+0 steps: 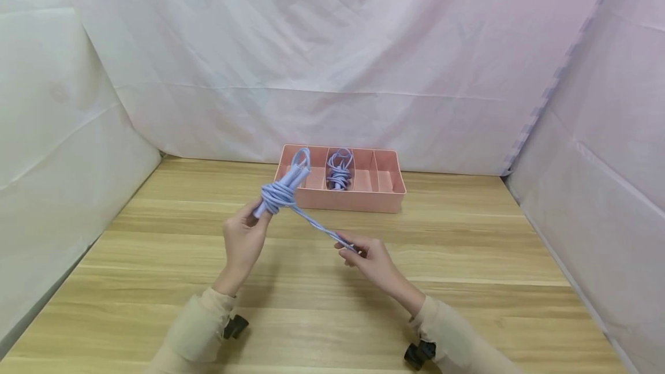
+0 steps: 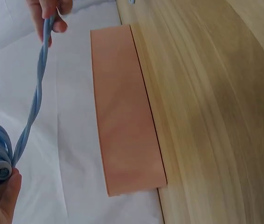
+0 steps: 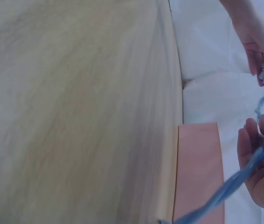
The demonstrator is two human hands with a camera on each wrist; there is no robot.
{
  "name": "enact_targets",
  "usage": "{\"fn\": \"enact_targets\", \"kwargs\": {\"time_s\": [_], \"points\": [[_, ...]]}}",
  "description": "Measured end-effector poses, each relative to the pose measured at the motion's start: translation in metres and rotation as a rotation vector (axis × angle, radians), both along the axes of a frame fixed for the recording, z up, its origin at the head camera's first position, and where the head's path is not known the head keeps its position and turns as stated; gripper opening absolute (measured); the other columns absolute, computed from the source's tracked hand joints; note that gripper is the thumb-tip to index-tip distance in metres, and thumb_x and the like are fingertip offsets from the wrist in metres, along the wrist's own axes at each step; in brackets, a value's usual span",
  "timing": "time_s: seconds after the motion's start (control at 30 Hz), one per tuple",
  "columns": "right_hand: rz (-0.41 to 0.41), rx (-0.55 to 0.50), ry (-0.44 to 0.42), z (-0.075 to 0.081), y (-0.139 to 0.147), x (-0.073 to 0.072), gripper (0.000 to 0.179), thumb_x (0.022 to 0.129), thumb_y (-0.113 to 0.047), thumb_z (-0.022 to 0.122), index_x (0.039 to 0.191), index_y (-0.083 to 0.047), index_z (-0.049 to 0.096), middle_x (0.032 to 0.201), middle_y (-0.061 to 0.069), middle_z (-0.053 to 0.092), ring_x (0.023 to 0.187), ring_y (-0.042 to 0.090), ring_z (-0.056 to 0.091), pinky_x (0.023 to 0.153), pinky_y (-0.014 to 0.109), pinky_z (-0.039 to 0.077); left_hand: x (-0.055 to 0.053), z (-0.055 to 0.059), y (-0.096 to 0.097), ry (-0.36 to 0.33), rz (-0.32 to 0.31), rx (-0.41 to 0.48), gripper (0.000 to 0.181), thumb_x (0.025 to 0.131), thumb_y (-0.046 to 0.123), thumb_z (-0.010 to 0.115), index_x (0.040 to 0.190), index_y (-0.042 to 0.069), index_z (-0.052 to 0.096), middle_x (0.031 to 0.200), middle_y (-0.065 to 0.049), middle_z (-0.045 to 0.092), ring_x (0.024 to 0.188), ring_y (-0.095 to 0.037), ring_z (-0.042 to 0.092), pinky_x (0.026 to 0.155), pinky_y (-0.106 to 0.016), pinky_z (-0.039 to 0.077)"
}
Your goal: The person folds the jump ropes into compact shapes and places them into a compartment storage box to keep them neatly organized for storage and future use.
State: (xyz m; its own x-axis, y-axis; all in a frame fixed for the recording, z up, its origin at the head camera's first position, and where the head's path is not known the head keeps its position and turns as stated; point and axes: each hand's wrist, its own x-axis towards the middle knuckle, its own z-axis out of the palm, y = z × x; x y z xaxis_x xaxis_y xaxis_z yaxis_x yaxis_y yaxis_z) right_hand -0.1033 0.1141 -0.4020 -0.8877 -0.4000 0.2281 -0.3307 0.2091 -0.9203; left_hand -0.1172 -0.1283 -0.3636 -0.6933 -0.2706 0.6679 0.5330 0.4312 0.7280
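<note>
A light blue jump rope (image 1: 277, 194) is held above the table, its two handles side by side with cord wound round their middle. My left hand (image 1: 244, 238) grips the lower handle ends; their round tips show in the left wrist view. A loop of cord sticks out past the upper ends. From the winding, a twisted doubled cord (image 2: 36, 93) runs to my right hand (image 1: 374, 261), which pinches it between thumb and fingers. In the right wrist view, more twisted cord (image 3: 220, 192) hangs past the right hand (image 3: 262, 158).
A pink divided box (image 1: 348, 200) stands at the table's back edge, behind the held rope. One middle compartment holds another wound blue jump rope (image 1: 340, 175). White cloth (image 1: 332, 62) hangs behind the wooden table (image 1: 467, 258) and along both sides.
</note>
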Motion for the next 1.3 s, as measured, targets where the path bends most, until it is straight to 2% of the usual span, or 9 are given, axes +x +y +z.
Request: {"fn": "enact_targets", "kwargs": {"time_s": [0.17, 0.3, 0.43, 0.57, 0.63, 0.77, 0.93, 1.07, 1.3], "points": [[-0.005, 0.051, 0.01, 0.004, 0.008, 0.007, 0.034, 0.086, -0.006, 0.059, 0.119, 0.001, 0.057, 0.094, 0.021, 0.065, 0.064, 0.009, 0.059, 0.057, 0.027, 0.054, -0.004, -0.001, -0.008, -0.031, 0.042, 0.015, 0.019, 0.075, -0.012, 0.064, 0.094, -0.014, 0.064, 0.086, -0.026, 0.065, 0.068, -0.034, 0.064, 0.061, -0.005, 0.046], [0.003, 0.081, 0.02, 0.008, 0.01, 0.013, 0.033, 0.084, -0.005, 0.062, 0.116, 0.002, 0.059, 0.094, 0.019, 0.066, 0.067, 0.007, 0.06, 0.057, 0.027, 0.054, -0.006, -0.003, -0.012, -0.027, 0.057, 0.0, 0.019, 0.076, -0.01, 0.065, 0.095, -0.013, 0.064, 0.086, -0.025, 0.065, 0.067, -0.035, 0.064, 0.06, -0.003, 0.045], [-0.006, 0.12, -0.007, 0.019, 0.009, 0.02, 0.029, 0.081, -0.006, 0.066, 0.109, 0.001, 0.064, 0.093, 0.015, 0.068, 0.072, 0.008, 0.061, 0.059, 0.024, 0.053, -0.008, -0.007, -0.014, -0.029, 0.074, -0.066, 0.018, 0.075, -0.008, 0.066, 0.093, -0.012, 0.065, 0.086, -0.025, 0.066, 0.065, -0.032, 0.066, 0.059, -0.006, 0.047], [0.025, 0.17, 0.013, 0.036, 0.007, 0.026, 0.025, 0.081, -0.007, 0.066, 0.105, 0.0, 0.066, 0.093, 0.013, 0.068, 0.075, 0.01, 0.063, 0.061, 0.023, 0.053, -0.01, -0.012, -0.015, -0.036, 0.095, -0.227, 0.019, 0.073, -0.008, 0.067, 0.091, -0.01, 0.066, 0.084, -0.023, 0.066, 0.062, -0.028, 0.066, 0.056, -0.022, 0.054], [0.058, 0.192, 0.095, 0.045, 0.005, 0.027, 0.023, 0.081, -0.005, 0.065, 0.104, 0.0, 0.067, 0.094, 0.011, 0.068, 0.076, 0.01, 0.064, 0.062, 0.023, 0.054, -0.01, -0.015, -0.015, -0.019, 0.105, -0.345, 0.019, 0.071, -0.007, 0.068, 0.09, -0.009, 0.066, 0.081, -0.022, 0.067, 0.059, -0.026, 0.065, 0.052, -0.029, 0.054], [0.09, 0.212, 0.316, 0.059, 0.002, 0.026, 0.02, 0.08, 0.001, 0.065, 0.1, 0.0, 0.069, 0.092, 0.009, 0.069, 0.077, 0.012, 0.065, 0.059, 0.021, 0.053, -0.008, -0.02, -0.011, 0.039, 0.105, -0.58, 0.02, 0.067, -0.005, 0.071, 0.086, -0.005, 0.067, 0.074, -0.017, 0.067, 0.049, -0.022, 0.059, 0.041, -0.03, 0.046], [0.096, 0.214, 0.52, 0.074, -0.001, 0.02, 0.019, 0.078, 0.006, 0.065, 0.096, 0.001, 0.07, 0.089, 0.009, 0.07, 0.079, 0.015, 0.066, 0.062, 0.017, 0.051, -0.002, -0.021, 0.0, 0.127, 0.011, -0.797, 0.02, 0.063, -0.007, 0.07, 0.08, 0.0, 0.062, 0.065, -0.01, 0.064, 0.043, -0.017, 0.051, 0.036, -0.024, 0.039], [0.107, 0.21, 0.633, 0.085, -0.002, 0.013, 0.019, 0.076, 0.008, 0.064, 0.094, 0.003, 0.069, 0.09, 0.01, 0.07, 0.08, 0.017, 0.066, 0.068, 0.017, 0.052, 0.003, -0.023, 0.009, 0.149, -0.09, -0.918, 0.025, 0.062, -0.005, 0.073, 0.083, 0.002, 0.063, 0.066, -0.006, 0.063, 0.042, -0.013, 0.048, 0.035, -0.021, 0.036], [0.077, 0.181, 0.735, 0.092, 0.002, -0.001, 0.016, 0.076, 0.007, 0.066, 0.089, 0.001, 0.07, 0.083, 0.007, 0.069, 0.073, 0.015, 0.064, 0.064, 0.016, 0.05, 0.012, -0.031, 0.02, 0.136, -0.344, -0.98, 0.024, 0.065, -0.004, 0.071, 0.087, 0.005, 0.065, 0.076, -0.004, 0.067, 0.055, -0.013, 0.06, 0.048, -0.017, 0.048]]}}
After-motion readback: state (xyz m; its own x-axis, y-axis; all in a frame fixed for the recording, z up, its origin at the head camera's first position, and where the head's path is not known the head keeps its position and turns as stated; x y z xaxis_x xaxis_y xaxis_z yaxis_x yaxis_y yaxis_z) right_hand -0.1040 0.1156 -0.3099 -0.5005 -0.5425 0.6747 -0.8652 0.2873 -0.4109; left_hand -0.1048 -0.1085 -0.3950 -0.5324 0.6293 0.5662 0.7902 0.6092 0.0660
